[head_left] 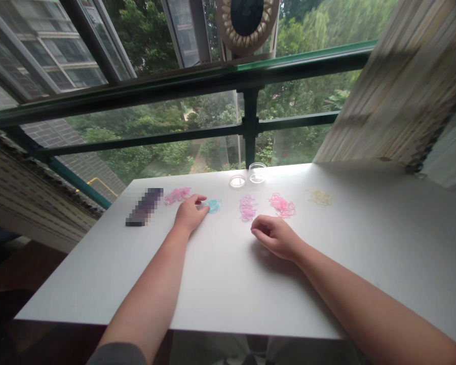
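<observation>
Left hand (192, 212): fingers parted at the turquoise loops, seemingly gripping nothing.
Right hand (275, 236): curled; whether it grips anything, cannot tell.
Turquoise loops (215, 205): left of middle, toward the desk's (213, 284) far edge.
Purple loops (248, 209): near the rose loops (282, 205); a dragging right hand could mix them.
Clear tub (257, 173): at the far edge; a nudge could topple it.
</observation>
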The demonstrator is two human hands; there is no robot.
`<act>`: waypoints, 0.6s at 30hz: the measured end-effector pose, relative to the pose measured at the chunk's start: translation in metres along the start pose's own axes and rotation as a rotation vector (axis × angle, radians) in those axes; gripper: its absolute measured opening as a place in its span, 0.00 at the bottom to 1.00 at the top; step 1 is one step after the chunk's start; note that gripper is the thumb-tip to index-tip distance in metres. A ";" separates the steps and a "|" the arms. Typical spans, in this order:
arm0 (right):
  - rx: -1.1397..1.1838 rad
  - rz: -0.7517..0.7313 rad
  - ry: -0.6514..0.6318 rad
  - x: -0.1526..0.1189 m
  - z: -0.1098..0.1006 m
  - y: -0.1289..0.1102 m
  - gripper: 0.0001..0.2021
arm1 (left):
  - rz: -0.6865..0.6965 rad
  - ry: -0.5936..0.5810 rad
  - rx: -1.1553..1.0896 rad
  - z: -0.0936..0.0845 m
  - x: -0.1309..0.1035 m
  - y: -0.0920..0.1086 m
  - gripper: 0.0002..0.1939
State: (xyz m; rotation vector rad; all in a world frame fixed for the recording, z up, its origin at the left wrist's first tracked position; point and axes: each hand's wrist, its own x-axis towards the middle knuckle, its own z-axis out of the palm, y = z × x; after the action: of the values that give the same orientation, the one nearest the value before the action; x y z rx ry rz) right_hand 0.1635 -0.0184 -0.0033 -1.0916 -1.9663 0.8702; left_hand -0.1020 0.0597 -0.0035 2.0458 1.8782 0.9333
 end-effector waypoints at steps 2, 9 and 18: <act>-0.003 0.002 -0.003 0.000 0.000 0.000 0.03 | 0.005 0.004 0.012 0.000 -0.001 0.000 0.15; -0.003 0.003 0.002 -0.001 -0.001 -0.001 0.03 | 0.034 0.100 -0.017 -0.005 0.007 -0.010 0.15; -0.057 0.021 -0.074 -0.002 0.000 0.000 0.05 | -0.132 0.545 -0.137 -0.044 0.008 -0.058 0.14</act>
State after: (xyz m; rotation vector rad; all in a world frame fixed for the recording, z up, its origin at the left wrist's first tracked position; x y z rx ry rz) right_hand 0.1643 -0.0203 -0.0044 -1.1295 -2.0546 0.8819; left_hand -0.1749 0.0654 0.0012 1.6729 2.0871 1.6566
